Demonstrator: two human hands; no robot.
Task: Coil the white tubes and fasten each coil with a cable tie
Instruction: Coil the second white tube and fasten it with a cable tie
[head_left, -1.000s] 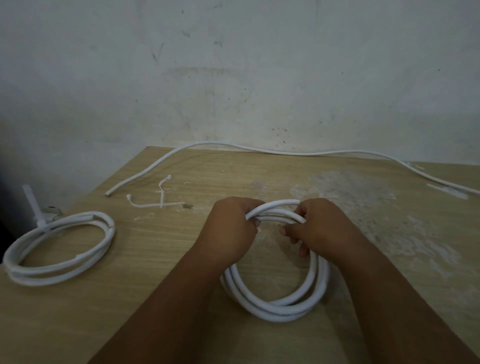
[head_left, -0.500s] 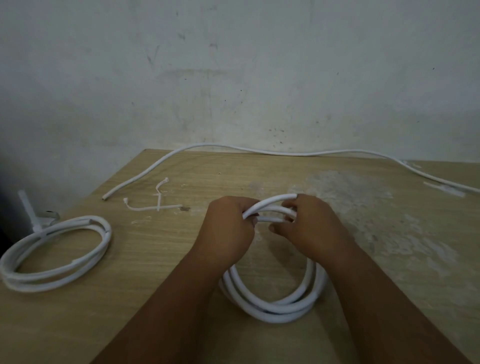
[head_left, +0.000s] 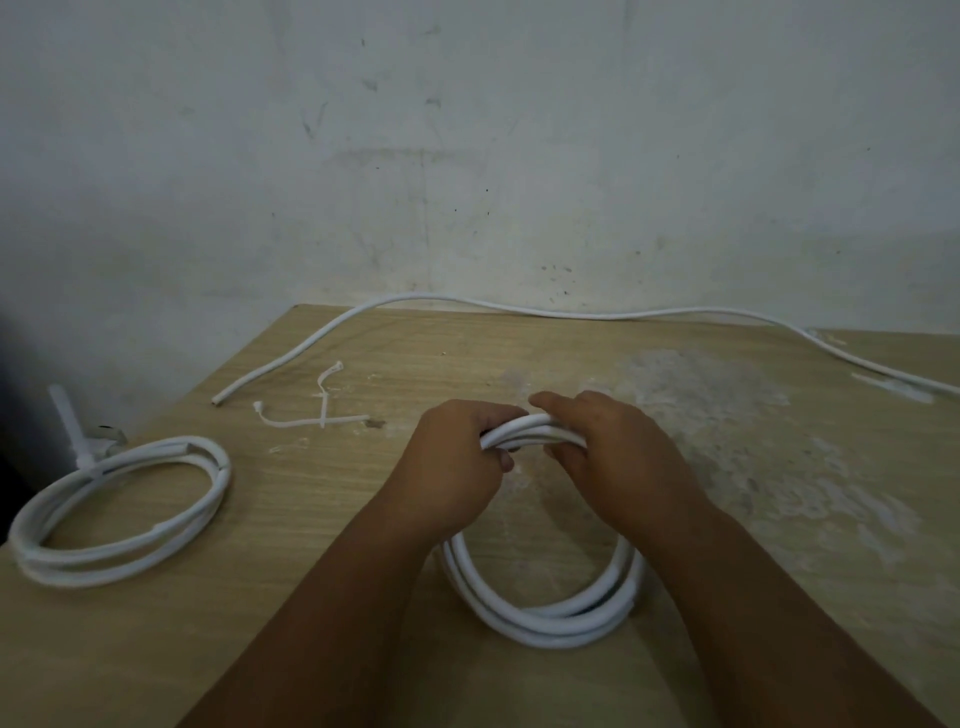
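The left hand (head_left: 457, 462) and right hand (head_left: 618, 462) each curl around the far side of the untied coil (head_left: 545, 621) on the tabletop (head_left: 311, 597). Left of that coil, 1 tied coil (head_left: 122, 564) lies finished; beyond it wait loose cable ties (head_left: 311, 420) and 1 straight tube (head_left: 519, 307).

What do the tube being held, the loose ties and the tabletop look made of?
The coiled tube: likely flexible plastic or rubber, smooth, semi-matte white; it bends into tight loops without kinking. The loose cable ties: probably nylon, thin off-white strips with small heads. The table: wood or wood-look laminate, pale grain lines, matte, with whitish worn patches; cannot tell which.
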